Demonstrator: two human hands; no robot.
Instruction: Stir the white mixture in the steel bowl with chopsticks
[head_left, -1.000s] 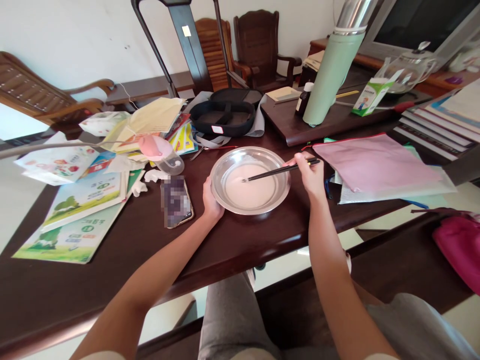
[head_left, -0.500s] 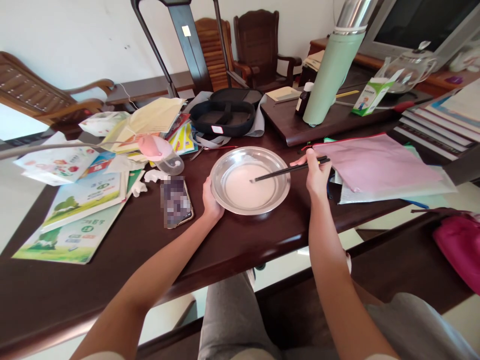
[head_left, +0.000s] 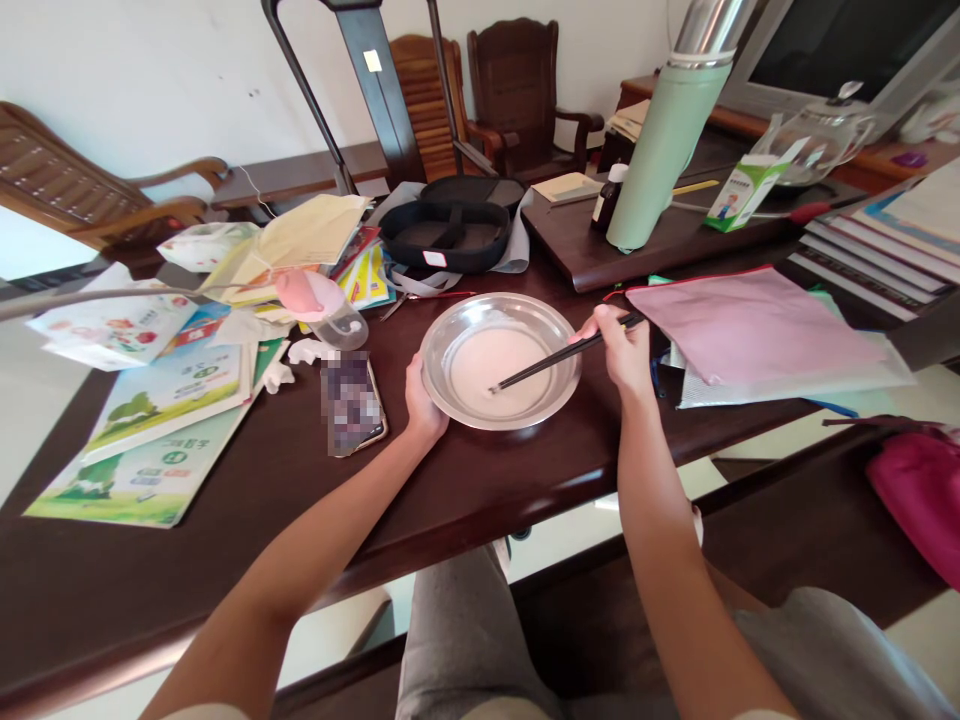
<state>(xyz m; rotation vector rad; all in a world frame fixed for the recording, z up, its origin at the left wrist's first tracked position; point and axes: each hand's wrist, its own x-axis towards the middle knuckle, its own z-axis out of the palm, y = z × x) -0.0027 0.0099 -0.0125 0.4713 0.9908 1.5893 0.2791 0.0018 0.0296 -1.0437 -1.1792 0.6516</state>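
Observation:
A shiny metal bowl [head_left: 555, 398], wide and shallow, stands on the dark wooden table with a milky white liquid [head_left: 487, 355] in it. My left hand [head_left: 426, 405] grips the bowl's left rim, its fingers partly hidden beneath the edge. Black chopsticks [head_left: 551, 358] are held in my closed right hand [head_left: 624, 350], to the right of the bowl. They slant down to the left over the rim, and their tips are in the liquid, left of the bowl's middle.
Left of the bowl lie a phone [head_left: 356, 405], crumpled tissue [head_left: 277, 376] and workbooks [head_left: 142, 480]. Behind it sits an open black case [head_left: 450, 240]. A pink zip pouch [head_left: 750, 325] is at right, a green thermos [head_left: 660, 150] on a raised board behind.
My right hand has moved slightly left and toward me. The chopstick tips have shifted left and nearer through the liquid. My left hand and the bowl have stayed put.

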